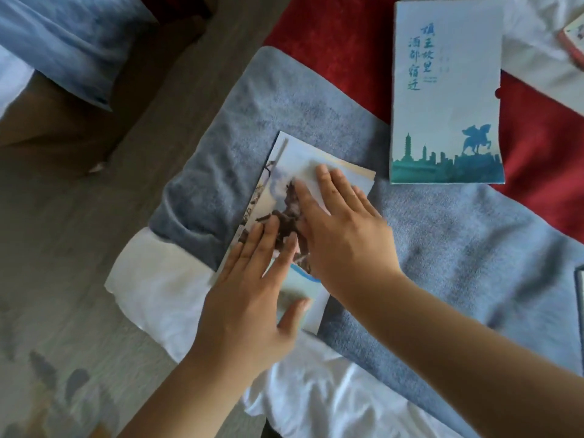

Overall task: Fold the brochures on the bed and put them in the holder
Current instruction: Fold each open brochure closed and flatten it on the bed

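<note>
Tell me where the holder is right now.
In the head view the holder lies flat at the upper right on the red cloth, its lower edge at the grey blanket, up and right of the brochure.

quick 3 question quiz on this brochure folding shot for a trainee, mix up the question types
1. True or false: the left hand and right hand both lie flat on the glossy folded horse-picture brochure.
2. The brochure rests on: A red cloth, B grey-blue fleecy blanket, C wooden floor.
3. Fill in: the ___ hand lies nearer the pale blue paper holder with teal skyline print.
Key: 1 true; 2 B; 3 right.
</note>
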Motion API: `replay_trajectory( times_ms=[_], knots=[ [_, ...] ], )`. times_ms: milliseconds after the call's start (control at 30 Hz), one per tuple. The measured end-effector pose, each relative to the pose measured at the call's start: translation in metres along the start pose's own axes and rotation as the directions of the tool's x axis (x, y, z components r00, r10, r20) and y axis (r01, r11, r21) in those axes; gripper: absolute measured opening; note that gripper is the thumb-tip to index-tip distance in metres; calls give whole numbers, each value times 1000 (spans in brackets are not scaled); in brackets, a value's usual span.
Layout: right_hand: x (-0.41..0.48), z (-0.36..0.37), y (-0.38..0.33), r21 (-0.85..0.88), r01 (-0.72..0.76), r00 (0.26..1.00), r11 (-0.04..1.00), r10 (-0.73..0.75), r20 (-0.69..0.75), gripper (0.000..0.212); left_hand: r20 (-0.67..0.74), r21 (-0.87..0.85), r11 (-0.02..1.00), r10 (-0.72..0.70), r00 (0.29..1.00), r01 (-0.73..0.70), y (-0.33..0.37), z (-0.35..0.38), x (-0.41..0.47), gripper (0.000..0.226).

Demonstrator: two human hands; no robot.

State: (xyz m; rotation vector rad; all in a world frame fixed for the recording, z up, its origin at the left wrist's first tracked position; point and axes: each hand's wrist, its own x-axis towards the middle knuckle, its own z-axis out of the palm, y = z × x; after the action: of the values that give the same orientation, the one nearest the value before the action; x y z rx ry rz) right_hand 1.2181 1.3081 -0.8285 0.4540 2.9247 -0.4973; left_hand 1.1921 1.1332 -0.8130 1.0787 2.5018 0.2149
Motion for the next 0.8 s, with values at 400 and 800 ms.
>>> replay_trajectory(
  times_ms=[400,800],
  knots=[
    [43,-8,-2,-87,-11,875,996,52,481,76,384,210,964,-233,894,161,17,9,41,101],
    [23,-4,16,153,50,921,987,-104,375,83,170,135,970,-224,959,203,25,-28,45,69]
  ],
)
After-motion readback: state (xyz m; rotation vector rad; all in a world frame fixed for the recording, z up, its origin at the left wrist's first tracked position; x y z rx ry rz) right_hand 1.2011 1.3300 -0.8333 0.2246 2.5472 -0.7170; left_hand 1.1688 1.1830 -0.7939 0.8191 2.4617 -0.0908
